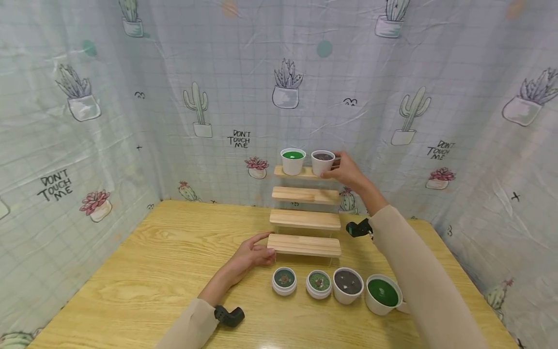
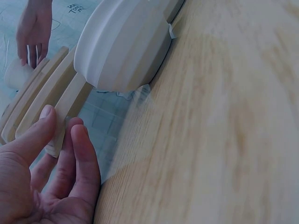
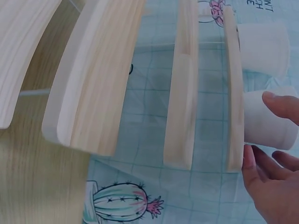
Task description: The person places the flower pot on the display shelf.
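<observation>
With your right hand (image 1: 348,172), you are gripping a small white cup (image 1: 320,167) that is tapering toward its base and standing upright, its open mouth showing a dark grey filling below the rim. Its base is resting on the right part of the top step of a wooden rack (image 1: 304,219). With your left hand (image 1: 246,258), you are holding that rack at the left end of its lowest step. Its four pale, grained boards with rounded corners are lying level, rising like stairs toward the back.
</observation>
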The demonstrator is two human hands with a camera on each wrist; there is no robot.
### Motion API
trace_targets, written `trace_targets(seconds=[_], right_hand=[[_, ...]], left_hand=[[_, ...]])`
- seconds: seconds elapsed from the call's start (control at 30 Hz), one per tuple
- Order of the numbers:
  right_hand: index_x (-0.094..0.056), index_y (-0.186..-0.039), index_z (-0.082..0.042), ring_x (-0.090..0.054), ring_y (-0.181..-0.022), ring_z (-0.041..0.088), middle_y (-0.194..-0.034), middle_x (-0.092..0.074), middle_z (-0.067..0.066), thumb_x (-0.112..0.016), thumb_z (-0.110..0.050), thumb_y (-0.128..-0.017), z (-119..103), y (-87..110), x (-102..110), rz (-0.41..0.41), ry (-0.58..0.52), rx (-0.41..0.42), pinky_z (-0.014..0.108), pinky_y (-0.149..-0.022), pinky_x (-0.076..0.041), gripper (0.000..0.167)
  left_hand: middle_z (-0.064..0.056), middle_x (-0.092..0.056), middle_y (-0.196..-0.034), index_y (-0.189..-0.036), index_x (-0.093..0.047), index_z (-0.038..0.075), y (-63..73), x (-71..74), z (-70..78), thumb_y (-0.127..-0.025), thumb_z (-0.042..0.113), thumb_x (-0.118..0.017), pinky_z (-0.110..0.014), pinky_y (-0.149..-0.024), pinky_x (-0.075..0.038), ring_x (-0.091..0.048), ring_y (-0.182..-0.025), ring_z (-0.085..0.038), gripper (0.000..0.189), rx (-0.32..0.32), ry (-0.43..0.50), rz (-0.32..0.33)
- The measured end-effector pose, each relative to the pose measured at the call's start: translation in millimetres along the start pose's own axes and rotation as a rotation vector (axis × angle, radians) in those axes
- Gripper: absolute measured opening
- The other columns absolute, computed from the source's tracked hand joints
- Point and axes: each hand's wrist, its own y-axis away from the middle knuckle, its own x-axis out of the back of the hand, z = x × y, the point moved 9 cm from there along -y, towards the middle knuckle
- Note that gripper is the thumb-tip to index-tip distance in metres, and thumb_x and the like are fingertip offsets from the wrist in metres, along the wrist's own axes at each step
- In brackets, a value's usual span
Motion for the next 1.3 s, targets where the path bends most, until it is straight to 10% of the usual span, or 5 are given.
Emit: trace_targets(seconds=[0.5,1.3], right_hand=[[-0.017,-0.163,-0.002,-0.040,-0.147,0.046,-0.160,-0.037,0.029,-0.072,-0.019,-0.098,-0.1,28.4,3.7,-0.076,0.018,0.005,0.061,-0.116,-0.041,0.088],[-0.031,-0.157,-0.003,-0.048,-0.141,0.046,-0.153,-0.047,0.027,-0.071,-0.011,-0.098,0.4,130.1,23.4,-0.116,0.013,0.210,0.064,-0.112,-0.042,0.071]], left_hand=[[-0.007,-0.077,-0.101,-0.161,-0.032,0.013,1.0,3.4,-3.7,-0.098,0.014,-0.071,-0.030,-0.085,-0.061,-0.073,-0.094,-0.014,0.074,-0.002,0.002,0.003],[-0.008,-0.077,-0.102,-0.161,-0.031,0.012,-3.7,1.5,0.0,-0.098,0.014,-0.072,-0.029,-0.085,-0.062,-0.073,-0.093,-0.014,0.075,-0.006,-0.006,-0.002]])
